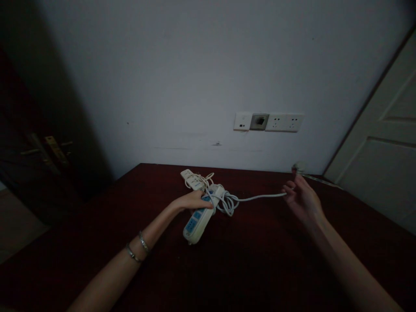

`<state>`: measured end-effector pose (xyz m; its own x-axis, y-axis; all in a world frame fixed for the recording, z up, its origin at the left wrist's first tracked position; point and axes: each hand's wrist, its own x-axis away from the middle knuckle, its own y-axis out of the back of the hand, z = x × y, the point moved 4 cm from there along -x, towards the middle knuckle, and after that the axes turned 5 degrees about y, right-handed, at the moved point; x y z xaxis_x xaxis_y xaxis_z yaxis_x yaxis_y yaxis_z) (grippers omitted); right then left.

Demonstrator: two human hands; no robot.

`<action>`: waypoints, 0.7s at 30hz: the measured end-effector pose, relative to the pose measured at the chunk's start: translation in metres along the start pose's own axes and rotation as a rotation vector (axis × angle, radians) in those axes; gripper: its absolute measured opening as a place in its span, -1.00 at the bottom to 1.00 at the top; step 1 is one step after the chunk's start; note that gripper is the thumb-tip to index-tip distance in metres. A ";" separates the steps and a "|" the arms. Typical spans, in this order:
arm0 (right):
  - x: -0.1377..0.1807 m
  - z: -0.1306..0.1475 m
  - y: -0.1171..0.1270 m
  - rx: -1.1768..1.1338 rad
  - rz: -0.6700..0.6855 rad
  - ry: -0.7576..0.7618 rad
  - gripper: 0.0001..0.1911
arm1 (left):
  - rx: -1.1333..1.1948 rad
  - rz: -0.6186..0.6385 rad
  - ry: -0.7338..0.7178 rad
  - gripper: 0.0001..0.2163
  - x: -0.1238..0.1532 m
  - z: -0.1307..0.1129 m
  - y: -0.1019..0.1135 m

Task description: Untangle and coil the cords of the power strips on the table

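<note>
My left hand (pixel 194 200) is closed around a white power strip (pixel 199 224) with blue sockets, which lies slanted on the dark red table. A white cord (pixel 229 203) is looped in a loose bundle beside the strip's far end. From that bundle the cord stretches right to my right hand (pixel 302 197), whose fingers are closed on it. A white plug (pixel 299 167) shows at the fingertips of that hand. Behind my left hand lies a second, smaller white power strip (pixel 191 178) with a thin cord tangled over it.
Wall sockets (pixel 284 122) and a grey-framed outlet (pixel 259 121) are set in the wall behind the table (pixel 260 251). A pale door (pixel 383 143) stands at the right, a dark door with a handle (pixel 30 151) at the left.
</note>
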<state>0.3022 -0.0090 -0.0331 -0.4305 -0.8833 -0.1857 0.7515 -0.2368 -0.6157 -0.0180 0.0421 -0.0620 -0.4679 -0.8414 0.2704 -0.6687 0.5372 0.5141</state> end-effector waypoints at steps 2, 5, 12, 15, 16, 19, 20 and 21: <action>0.008 0.008 -0.014 -0.052 0.116 -0.023 -0.80 | 0.017 0.014 -0.024 -0.60 0.003 -0.005 0.004; 0.021 0.024 -0.034 -0.030 0.215 -0.006 -0.86 | 0.065 -0.002 -0.197 -0.61 0.011 -0.020 0.014; 0.038 0.057 -0.093 0.183 0.405 -0.022 -0.87 | 0.179 -0.189 -0.410 -0.62 0.025 -0.052 0.048; 0.042 0.066 -0.113 0.277 0.461 0.010 -0.78 | 0.243 -0.234 -0.530 -0.54 0.027 -0.070 0.063; 0.044 0.067 -0.117 0.303 0.480 0.024 -0.75 | 0.258 -0.236 -0.581 -0.50 0.028 -0.076 0.068; 0.051 0.065 -0.123 0.437 0.574 0.064 -0.65 | 0.256 -0.237 -0.720 -0.41 0.034 -0.090 0.078; 0.053 0.063 -0.123 0.511 0.609 0.086 -0.61 | 0.238 -0.248 -0.752 -0.39 0.036 -0.093 0.080; 0.055 0.061 -0.123 0.595 0.645 0.110 -0.56 | 0.214 -0.269 -0.775 -0.39 0.039 -0.096 0.082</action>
<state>0.2164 -0.0531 0.0795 0.1440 -0.8808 -0.4510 0.9870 0.0954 0.1290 -0.0357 0.0478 0.0686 -0.4884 -0.7052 -0.5140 -0.8726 0.3896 0.2947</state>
